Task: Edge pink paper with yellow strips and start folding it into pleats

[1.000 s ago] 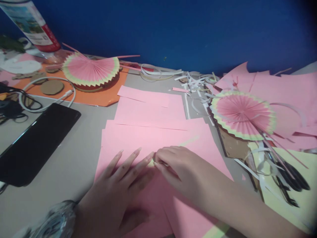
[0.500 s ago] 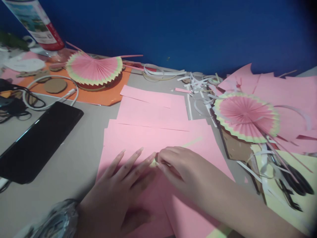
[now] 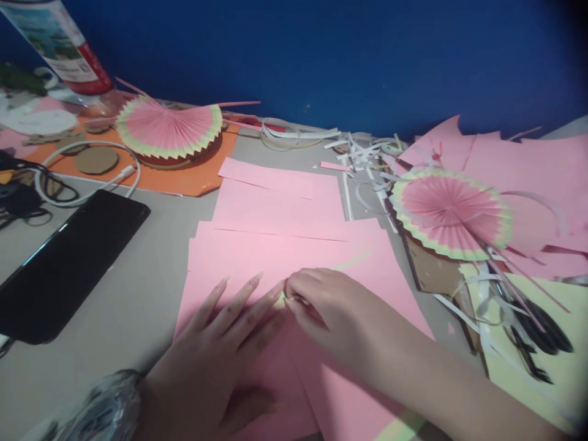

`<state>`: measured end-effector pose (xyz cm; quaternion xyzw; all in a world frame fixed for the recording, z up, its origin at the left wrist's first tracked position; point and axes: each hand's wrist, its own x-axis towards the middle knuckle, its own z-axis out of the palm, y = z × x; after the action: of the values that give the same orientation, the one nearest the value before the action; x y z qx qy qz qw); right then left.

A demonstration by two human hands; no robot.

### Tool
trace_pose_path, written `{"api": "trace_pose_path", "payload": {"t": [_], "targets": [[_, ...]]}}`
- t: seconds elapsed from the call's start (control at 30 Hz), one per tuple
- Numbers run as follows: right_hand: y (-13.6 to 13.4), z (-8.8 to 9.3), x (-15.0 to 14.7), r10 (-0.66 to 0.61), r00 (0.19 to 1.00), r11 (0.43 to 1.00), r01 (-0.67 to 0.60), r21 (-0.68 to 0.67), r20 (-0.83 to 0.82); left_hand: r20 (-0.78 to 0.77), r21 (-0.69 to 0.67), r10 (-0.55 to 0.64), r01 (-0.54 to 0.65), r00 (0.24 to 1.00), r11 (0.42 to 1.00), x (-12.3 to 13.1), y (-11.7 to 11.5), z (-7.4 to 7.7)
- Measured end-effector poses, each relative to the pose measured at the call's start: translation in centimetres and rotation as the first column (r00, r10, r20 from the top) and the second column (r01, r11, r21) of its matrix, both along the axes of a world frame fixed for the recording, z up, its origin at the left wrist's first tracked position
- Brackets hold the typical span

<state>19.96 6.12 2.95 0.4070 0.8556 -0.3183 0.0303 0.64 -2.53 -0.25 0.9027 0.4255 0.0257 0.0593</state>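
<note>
My left hand [image 3: 220, 349] lies flat on a stack of pink paper sheets [image 3: 275, 245], fingers stretched out and pressing the top sheet down. Its fingertips touch my right hand [image 3: 321, 303], whose fingers are curled in a pinch at a thin pale yellow strip [image 3: 349, 263] lying on the pink paper. What the pinch holds is too hidden to name. A watch [image 3: 108, 407] sits on my left wrist.
A black phone [image 3: 64, 263] and white cable [image 3: 87, 177] lie left. Pleated pink fans sit at back left [image 3: 168, 128] on orange paper [image 3: 193, 174] and at right [image 3: 450, 211]. Black scissors [image 3: 537, 331] rest on yellow paper. White paper trimmings [image 3: 362, 153] litter the back. A bottle [image 3: 59, 46] stands far left.
Both hands stay in place on the pink paper; only the view shifted slightly right and back.
</note>
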Motion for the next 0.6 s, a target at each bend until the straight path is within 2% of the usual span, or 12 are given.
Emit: {"api": "trace_pose_path", "payload": {"t": [0.43,0.6], "targets": [[-0.12,-0.32,0.01,0.008,1.000,1.000,-0.007,0.027,-0.006,0.025,-0.011,0.022,-0.022,0.999,1.000,0.22,0.20,-0.13],[-0.14,-0.44,-0.03,0.016,1.000,0.999,-0.016,0.047,-0.016,0.016,0.016,-0.003,0.003,1.000,1.000,0.20,0.11,-0.14]]}}
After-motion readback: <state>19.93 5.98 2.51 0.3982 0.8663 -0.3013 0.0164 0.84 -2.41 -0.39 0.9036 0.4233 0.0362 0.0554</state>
